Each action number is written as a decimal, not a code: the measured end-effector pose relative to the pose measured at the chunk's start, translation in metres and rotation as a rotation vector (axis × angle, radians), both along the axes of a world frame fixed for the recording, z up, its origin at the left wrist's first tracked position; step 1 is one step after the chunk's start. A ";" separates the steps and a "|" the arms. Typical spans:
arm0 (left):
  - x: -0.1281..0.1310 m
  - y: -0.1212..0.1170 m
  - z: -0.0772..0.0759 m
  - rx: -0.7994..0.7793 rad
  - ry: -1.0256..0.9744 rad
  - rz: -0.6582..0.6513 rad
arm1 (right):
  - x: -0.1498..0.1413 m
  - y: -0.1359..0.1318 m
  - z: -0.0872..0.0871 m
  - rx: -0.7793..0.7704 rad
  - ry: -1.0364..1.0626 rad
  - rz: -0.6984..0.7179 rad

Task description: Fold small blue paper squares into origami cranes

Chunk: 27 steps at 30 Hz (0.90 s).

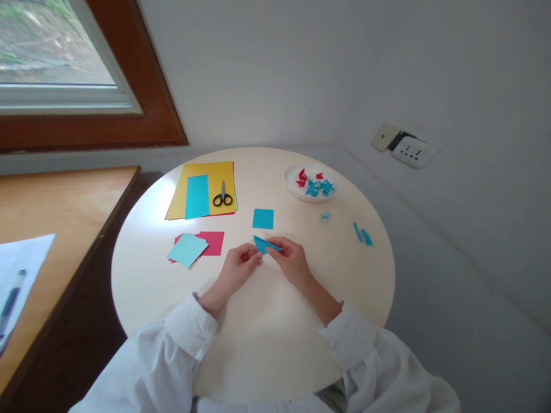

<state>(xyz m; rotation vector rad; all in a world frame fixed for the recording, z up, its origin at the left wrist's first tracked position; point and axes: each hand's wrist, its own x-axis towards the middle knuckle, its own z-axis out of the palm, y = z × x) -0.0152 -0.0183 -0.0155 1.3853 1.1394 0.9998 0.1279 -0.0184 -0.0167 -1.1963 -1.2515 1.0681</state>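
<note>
A small folded piece of blue paper (260, 244) is held between my two hands over the middle of the round table. My left hand (240, 265) pinches its lower left corner with thumb and fingers. On the other side, my right hand (291, 257) grips the right edge, thumb in front and fingers behind. Just beyond my fingertips a flat blue paper square (263, 218) lies on the table. To the left of my hands sit a light blue square (188, 249) and pink paper squares (215, 244), stacked loosely.
Black-handled scissors (222, 197) and a blue strip (197, 197) rest on yellow sheets (176, 198). A white plate (289, 182) at the back right holds red and blue folded pieces. Blue scraps (366, 237) and a pale crumpled bit (325, 215) lie on the round table (258, 350).
</note>
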 end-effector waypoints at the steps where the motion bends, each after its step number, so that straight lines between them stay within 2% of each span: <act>1: 0.000 0.000 0.000 0.007 0.006 0.004 | 0.000 0.000 0.000 -0.003 -0.001 0.006; 9: 0.002 -0.001 -0.008 0.016 0.053 -0.006 | -0.001 0.001 -0.001 -0.006 -0.037 -0.009; 19: 0.004 -0.002 -0.005 0.038 0.178 0.022 | 0.000 0.002 -0.003 0.017 -0.035 -0.025; 27: 0.004 -0.003 -0.006 0.061 0.182 0.035 | 0.000 0.002 -0.003 0.014 -0.060 -0.020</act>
